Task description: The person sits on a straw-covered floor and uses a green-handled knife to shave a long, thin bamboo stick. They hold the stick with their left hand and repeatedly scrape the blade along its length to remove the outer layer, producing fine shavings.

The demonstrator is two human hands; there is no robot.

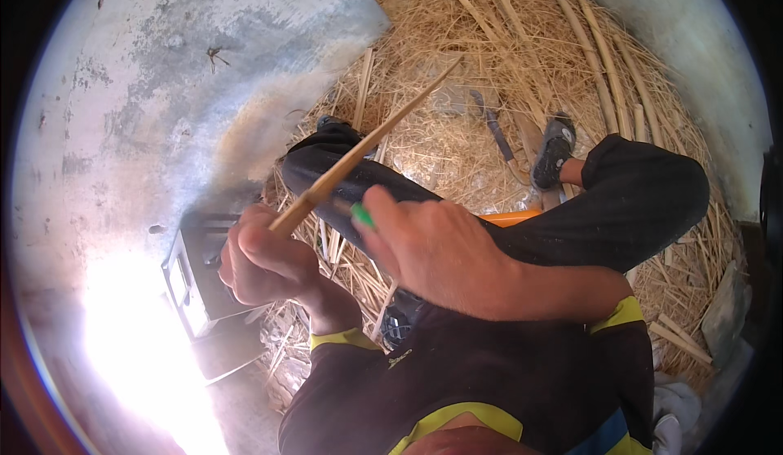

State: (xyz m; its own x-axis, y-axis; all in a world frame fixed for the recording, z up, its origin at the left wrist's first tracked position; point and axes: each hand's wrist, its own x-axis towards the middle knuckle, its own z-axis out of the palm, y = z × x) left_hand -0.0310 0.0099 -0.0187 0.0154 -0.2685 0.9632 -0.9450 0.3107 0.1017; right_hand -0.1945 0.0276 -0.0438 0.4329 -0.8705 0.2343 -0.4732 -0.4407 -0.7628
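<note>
My left hand (273,259) is closed around the thick end of a long, tapering bamboo strip (351,159). The strip slants up and away to the right, its thin tip over the straw-covered floor. Beside it, my right hand (444,251) is curled, slightly blurred, around a small tool with a green part (362,215). A short blurred piece reaches from the green part toward the strip; whether it touches cannot be seen. My crossed legs in dark trousers (628,210) lie beneath both hands.
Loose straw and shavings (424,14) cover the floor. Several long poles (599,55) lie at the far right. A dark curved blade tool (495,133) rests near my shoe (555,151). An orange object (512,218) lies under my leg. A metal box (198,279) stands by the left wall (163,71).
</note>
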